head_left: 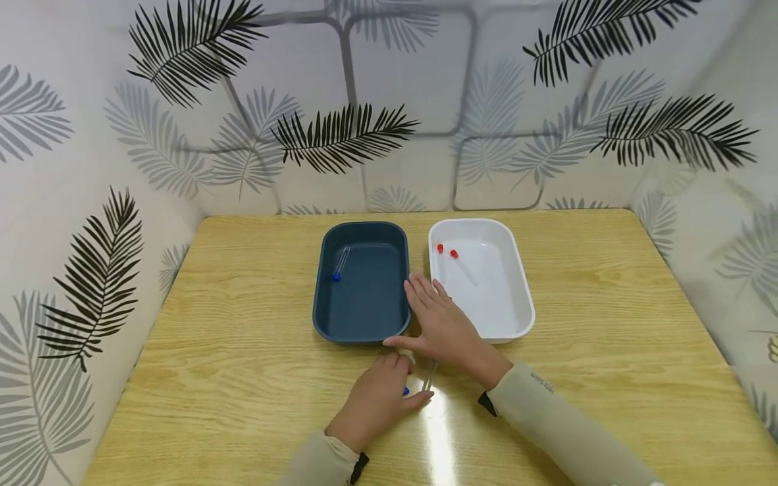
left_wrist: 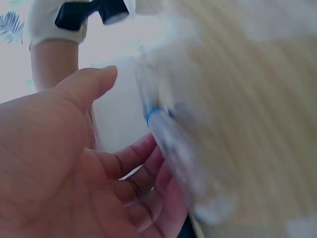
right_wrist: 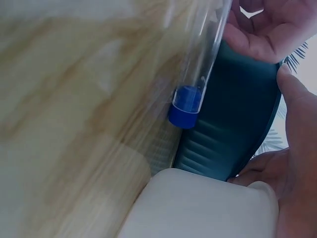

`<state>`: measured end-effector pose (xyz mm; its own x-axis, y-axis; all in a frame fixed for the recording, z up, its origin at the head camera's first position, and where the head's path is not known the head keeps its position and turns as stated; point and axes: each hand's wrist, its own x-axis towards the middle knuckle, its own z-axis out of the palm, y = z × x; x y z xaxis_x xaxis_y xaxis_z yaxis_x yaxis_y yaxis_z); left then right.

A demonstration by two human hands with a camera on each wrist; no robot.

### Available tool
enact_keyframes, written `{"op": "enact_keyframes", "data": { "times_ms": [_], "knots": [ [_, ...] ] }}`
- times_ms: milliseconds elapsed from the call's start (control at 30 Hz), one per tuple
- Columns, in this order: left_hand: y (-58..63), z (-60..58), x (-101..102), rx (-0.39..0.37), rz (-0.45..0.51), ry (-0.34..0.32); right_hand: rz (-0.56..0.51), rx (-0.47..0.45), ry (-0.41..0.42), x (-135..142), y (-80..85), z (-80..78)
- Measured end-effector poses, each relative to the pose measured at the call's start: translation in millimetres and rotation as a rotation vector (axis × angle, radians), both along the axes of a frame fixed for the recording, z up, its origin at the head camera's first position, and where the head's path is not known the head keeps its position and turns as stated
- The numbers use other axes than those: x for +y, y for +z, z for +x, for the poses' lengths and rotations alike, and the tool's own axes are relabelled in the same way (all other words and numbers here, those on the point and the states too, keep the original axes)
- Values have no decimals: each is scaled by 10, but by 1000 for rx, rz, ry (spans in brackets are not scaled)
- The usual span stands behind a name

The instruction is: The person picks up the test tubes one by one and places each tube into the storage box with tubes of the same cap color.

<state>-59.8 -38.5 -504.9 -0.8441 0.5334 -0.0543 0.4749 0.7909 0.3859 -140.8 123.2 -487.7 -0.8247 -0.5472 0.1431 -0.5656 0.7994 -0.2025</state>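
In the head view my left hand (head_left: pixel 375 399) is low over the table, thumb spread away from its bent fingers. Between thumb and fingers show a blue cap (head_left: pixel 405 391) and a clear tube (head_left: pixel 430 375). The left wrist view has the fingertips right at a blurred, blue-ringed tube (left_wrist: pixel 173 148), the thumb well apart from it. A blue-capped tube (right_wrist: pixel 187 106) looms large in the right wrist view. My right hand (head_left: pixel 442 329) spreads its fingers at the right rim of a dark blue tray (head_left: pixel 361 331), thumb by its near corner, overlapping the white tray (head_left: pixel 524 317).
One blue-capped tube (head_left: pixel 337 275) lies inside the dark tray. The white tray, just to its right, contains two red-capped tubes (head_left: pixel 464 266). Both stand on a wood-patterned table (head_left: pixel 243 304), with leaf-patterned walls (head_left: pixel 395 169) behind and at the sides.
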Motion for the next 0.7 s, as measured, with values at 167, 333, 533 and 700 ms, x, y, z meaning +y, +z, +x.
{"op": "enact_keyframes", "data": {
  "times_ms": [167,333,533,700],
  "knots": [
    [44,31,129,64,-90,-7,-9,-5,-10,0,-8,3],
    [96,38,178,133,-146,-22,-19,-17,-18,0,-18,2],
    [82,25,183,154,-142,-17,-17,-16,-16,2,-26,-6],
    [68,7,159,162,-121,-14,-23,-19,-10,7,-20,-3]
  ]
}}
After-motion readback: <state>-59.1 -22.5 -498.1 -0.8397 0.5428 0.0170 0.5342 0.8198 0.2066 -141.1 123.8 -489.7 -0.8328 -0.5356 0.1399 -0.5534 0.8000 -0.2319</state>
